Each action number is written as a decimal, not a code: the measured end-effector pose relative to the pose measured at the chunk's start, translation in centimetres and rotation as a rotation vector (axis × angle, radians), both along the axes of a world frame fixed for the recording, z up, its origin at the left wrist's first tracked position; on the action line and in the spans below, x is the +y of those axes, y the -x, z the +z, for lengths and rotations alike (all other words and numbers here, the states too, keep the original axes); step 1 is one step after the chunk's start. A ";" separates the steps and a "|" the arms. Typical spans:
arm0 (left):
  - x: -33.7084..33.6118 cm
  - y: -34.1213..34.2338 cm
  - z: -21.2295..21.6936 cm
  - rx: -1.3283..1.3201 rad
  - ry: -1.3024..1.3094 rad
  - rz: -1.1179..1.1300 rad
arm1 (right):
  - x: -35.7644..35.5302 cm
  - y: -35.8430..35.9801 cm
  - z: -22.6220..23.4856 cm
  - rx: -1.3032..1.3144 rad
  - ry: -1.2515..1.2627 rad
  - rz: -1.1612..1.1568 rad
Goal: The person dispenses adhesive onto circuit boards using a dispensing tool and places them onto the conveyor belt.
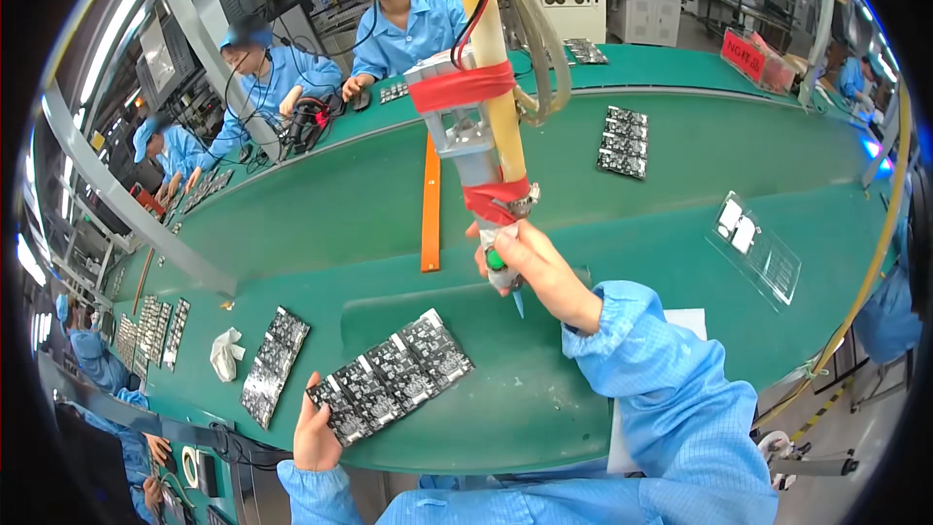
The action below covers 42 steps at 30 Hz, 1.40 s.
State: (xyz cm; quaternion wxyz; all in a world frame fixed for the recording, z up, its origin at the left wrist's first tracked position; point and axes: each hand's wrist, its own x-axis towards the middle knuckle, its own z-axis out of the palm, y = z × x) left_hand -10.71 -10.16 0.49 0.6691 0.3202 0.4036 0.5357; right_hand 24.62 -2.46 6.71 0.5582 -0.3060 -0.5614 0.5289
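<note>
My left hand point(317, 436) grips the left end of a black circuit board panel point(397, 375) densely covered with small parts. The panel slants up to the right, over a green mat point(525, 408) at the table's near edge. My right hand point(546, 272) is wrapped round the lower end of a hanging dispensing tool point(471, 151), by its green button point(497, 260). Red tape binds the tool to a yellowish pole point(509, 141). Its thin blue tip point(519, 305) points down, to the upper right of the panel and apart from it.
Left of the panel lie another circuit board panel point(275, 367), crumpled white tissue point(226, 354) and several more boards point(152, 326). An orange strip point(431, 214) lies behind; a board panel point(622, 143) and clear plastic tray point(773, 262) are right. Co-workers in blue point(413, 24) sit across.
</note>
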 end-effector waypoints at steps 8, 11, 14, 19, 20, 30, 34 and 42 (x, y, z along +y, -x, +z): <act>5.2 -3.8 2.1 -0.067 -0.198 -0.085 | -0.6 1.8 0.0 0.038 0.102 0.094; 8.6 -6.9 1.4 -0.087 -0.067 -0.151 | -1.2 2.5 0.2 0.030 0.045 0.120; 10.3 -12.3 0.1 -0.234 -0.028 -0.334 | -1.6 3.2 0.6 0.000 0.117 0.089; 9.0 -16.6 -2.5 -0.365 0.084 -0.607 | -2.0 3.8 0.4 0.017 0.065 0.124; 8.6 -16.9 -2.7 -0.374 0.100 -0.613 | -2.3 3.9 0.6 0.051 0.086 0.132; 6.9 -18.1 -2.4 -0.530 0.214 -0.603 | -2.3 3.6 0.2 0.009 -0.013 0.069; 6.9 -18.2 -2.2 -0.514 0.211 -0.608 | -2.5 3.6 0.6 0.008 0.053 0.111; 6.8 -18.2 -2.0 -0.515 0.198 -0.615 | -2.5 3.6 0.6 0.020 0.105 0.130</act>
